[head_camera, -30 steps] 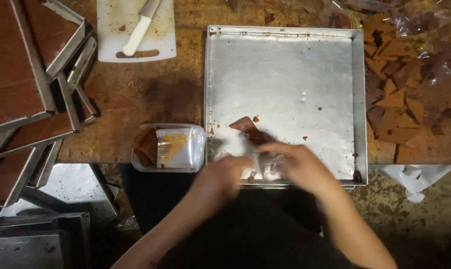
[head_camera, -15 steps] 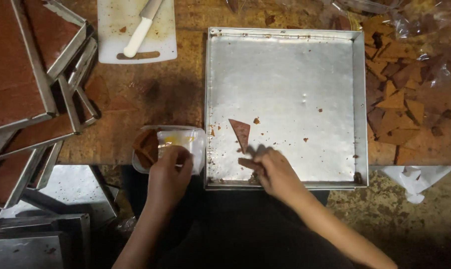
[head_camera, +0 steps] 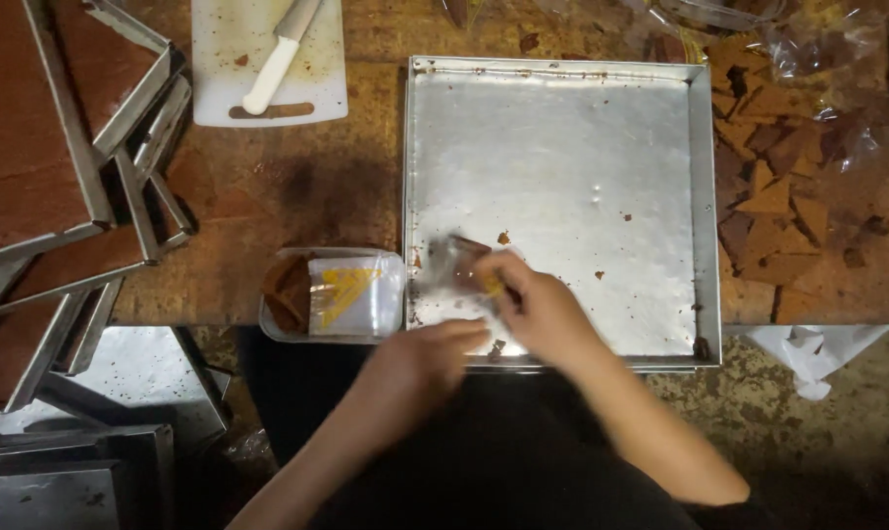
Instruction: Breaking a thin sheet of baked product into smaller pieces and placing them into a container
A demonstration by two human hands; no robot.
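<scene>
My right hand (head_camera: 538,306) is over the front left part of the shallow metal tray (head_camera: 562,147). It pinches a clear wrapper with yellow print (head_camera: 454,263) around a brown triangular piece (head_camera: 472,247); both are blurred by motion. My left hand (head_camera: 427,355) is at the tray's front edge, just below the right hand. Its fingers point right, and blur hides whether it holds anything. To its left stands a clear plastic tub (head_camera: 332,294) with brown pieces and more yellow-printed wrappers.
Crumbs dot the tray. A white cutting board (head_camera: 312,83) with a white-handled knife (head_camera: 280,54) lies at the back left. Stacked metal trays of brown slab (head_camera: 62,177) fill the left. Wrapped brown triangles (head_camera: 773,196) are piled at the right. White paper (head_camera: 817,348) hangs off the table edge.
My left hand has left the plastic tub and come right to the tray's front edge. My right hand has moved up to the brown triangle, now with a wrapper around it.
</scene>
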